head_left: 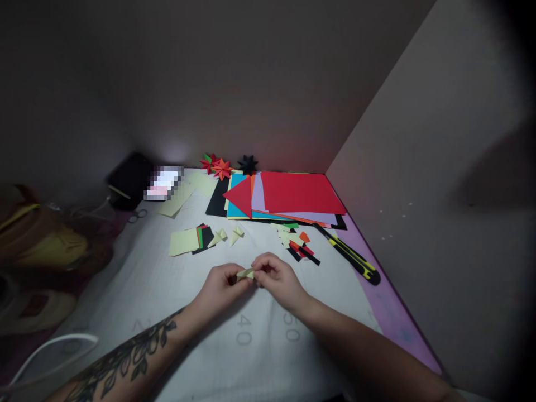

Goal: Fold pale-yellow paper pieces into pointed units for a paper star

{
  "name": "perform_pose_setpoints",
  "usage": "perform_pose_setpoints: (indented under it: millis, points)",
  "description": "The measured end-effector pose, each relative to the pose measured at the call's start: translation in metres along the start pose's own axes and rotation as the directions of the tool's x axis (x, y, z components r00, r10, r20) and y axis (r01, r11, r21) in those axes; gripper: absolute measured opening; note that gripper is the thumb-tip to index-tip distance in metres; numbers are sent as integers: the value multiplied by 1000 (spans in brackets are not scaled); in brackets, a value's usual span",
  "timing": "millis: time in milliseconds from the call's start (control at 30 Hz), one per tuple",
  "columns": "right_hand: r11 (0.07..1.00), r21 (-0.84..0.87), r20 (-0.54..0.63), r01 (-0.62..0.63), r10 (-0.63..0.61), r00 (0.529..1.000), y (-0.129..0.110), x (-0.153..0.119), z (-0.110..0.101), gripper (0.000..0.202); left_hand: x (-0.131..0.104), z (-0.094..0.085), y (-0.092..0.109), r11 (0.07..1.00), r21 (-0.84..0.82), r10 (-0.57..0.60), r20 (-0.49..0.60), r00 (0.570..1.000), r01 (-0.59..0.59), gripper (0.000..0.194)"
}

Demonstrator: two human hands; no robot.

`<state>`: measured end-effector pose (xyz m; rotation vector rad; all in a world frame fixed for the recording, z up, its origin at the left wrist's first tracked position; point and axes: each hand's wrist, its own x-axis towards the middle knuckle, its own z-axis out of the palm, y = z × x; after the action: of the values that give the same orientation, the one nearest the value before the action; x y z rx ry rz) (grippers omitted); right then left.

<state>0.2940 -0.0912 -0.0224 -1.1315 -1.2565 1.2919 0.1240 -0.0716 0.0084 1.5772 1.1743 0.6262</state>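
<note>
Between my two hands is a small folded piece of pale yellow paper (246, 274). My left hand (221, 283) pinches its left side between thumb and fingers. At its right end, my right hand (280, 279) grips it with thumb and fingertips, which hide part of the folds. Two folded pale yellow paper pieces (237, 235) lie just beyond my hands. Left of them sits a small stack of paper squares (184, 242), pale yellow on top, with green, red and black edges showing.
Colored sheets (301, 192) are piled at the back, with folded paper stars (222, 168) behind. A box cutter (354, 259) and paper scraps (295, 240) lie to the right. Scissors (137, 216), a phone (164, 183) and a white cable (54, 341) are on the left.
</note>
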Motion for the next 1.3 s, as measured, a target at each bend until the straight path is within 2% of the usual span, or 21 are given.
perform_pose_setpoints:
  millis: [133, 300, 467, 567, 700, 767, 1000, 1133, 1300]
  points:
    - [1000, -12, -4, 10, -10, 1000, 1, -1, 0, 4, 1, 0, -1, 996, -68, -58, 40, 998, 60, 27]
    - [972, -175, 18, 159, -158, 987, -6, 1, -5, 5, 4, -4, -8, 991, -112, -57, 91, 994, 68, 28]
    - [950, -235, 37, 208, -205, 978, -10, 1, -7, 7, 4, -6, -10, 979, -187, -58, 107, 993, 77, 30]
    - [960, -221, 20, 170, -170, 985, -9, 1, -7, 6, 3, -6, -8, 986, -154, -54, 108, 993, 70, 30]
    - [991, -133, 0, 13, -13, 1000, -9, 2, -6, 4, 2, -5, -6, 997, -71, -33, 93, 995, 40, 29]
    - [995, -92, -9, -27, 27, 1000, -8, 2, -5, 6, 2, -5, -5, 999, -32, -17, 86, 996, 20, 29]
    - [996, -79, -41, -43, 39, 998, -3, 2, -2, 6, 1, -3, -1, 1000, -16, 17, 72, 997, -16, 27]
    - [992, -124, -37, -2, -3, 999, -5, -1, 1, 10, 0, -2, -1, 1000, -18, -7, 12, 1000, 8, 31]
    - [1000, -13, -52, -2, 2, 999, -10, -2, 1, 15, 0, -4, -4, 997, -79, -19, -20, 1000, 17, 29]
